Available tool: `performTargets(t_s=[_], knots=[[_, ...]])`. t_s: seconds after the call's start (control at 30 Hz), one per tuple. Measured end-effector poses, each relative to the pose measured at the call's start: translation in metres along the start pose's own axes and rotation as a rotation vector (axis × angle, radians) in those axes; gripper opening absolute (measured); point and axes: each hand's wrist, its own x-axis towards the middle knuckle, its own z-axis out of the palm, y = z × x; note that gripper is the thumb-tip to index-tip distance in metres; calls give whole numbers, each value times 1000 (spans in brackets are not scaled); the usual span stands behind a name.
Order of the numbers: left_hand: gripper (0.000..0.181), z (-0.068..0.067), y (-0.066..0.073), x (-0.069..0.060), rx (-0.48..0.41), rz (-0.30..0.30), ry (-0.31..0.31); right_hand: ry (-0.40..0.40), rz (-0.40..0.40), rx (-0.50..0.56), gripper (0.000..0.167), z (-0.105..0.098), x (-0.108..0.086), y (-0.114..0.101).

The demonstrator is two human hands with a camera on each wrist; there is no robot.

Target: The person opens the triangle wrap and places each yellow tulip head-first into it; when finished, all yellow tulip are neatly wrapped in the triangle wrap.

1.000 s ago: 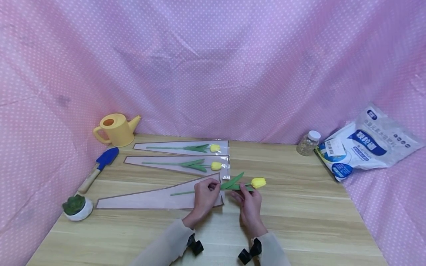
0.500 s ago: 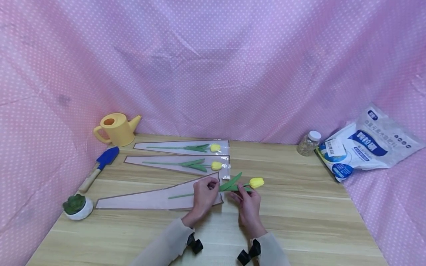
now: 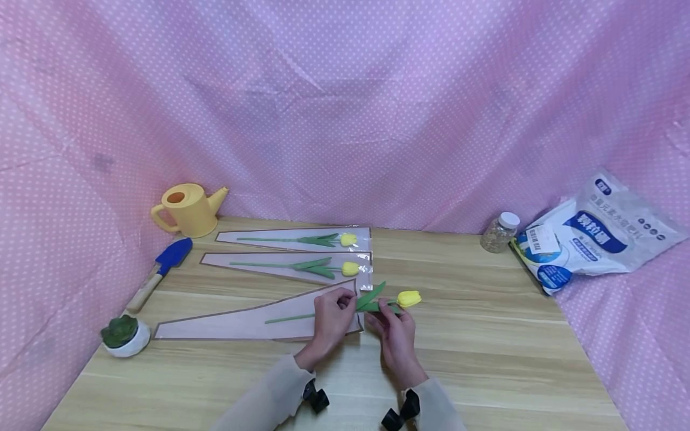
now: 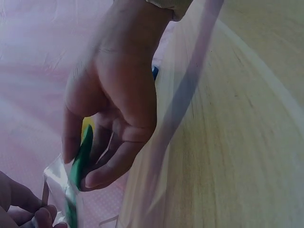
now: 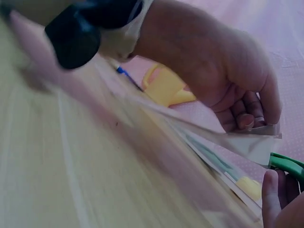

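Note:
My left hand [image 3: 333,314] pinches the wide mouth of a tapered flower sleeve [image 3: 237,323], clear and pale with a brown border. In the right wrist view the sleeve's edge [image 5: 249,145] lies between that hand's thumb and fingers [image 5: 244,122]. My right hand [image 3: 398,335] pinches an artificial yellow tulip [image 3: 409,299] near its green leaves. The tulip's stem [image 3: 291,318] runs inside the sleeve, while bloom and most of the leaves stay outside, to the right of the mouth. In the left wrist view the right hand [image 4: 114,109] holds a green leaf [image 4: 83,156].
Behind lie two more sleeves [image 3: 259,234], [image 3: 242,259], each with a yellow tulip inside. On the left stand a yellow watering can [image 3: 191,212], a blue trowel [image 3: 173,254] and a potted succulent [image 3: 126,336]. A jar [image 3: 498,233] and a printed bag [image 3: 587,233] occupy the back right.
The right hand has shifted left with the tulip, and the stem's end reaches farther left inside the sleeve. The left hand has stayed almost in place at the mouth.

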Motion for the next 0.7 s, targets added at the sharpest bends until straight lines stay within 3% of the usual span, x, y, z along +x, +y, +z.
performTargets(t_s=[0.27,0.7], knots=[[6,-1,0,1,9,10,0,30,61,37,18,-2,1,-4],[6,2,4,2,2,12,-31,71,93,-39,20,3,1,2]])
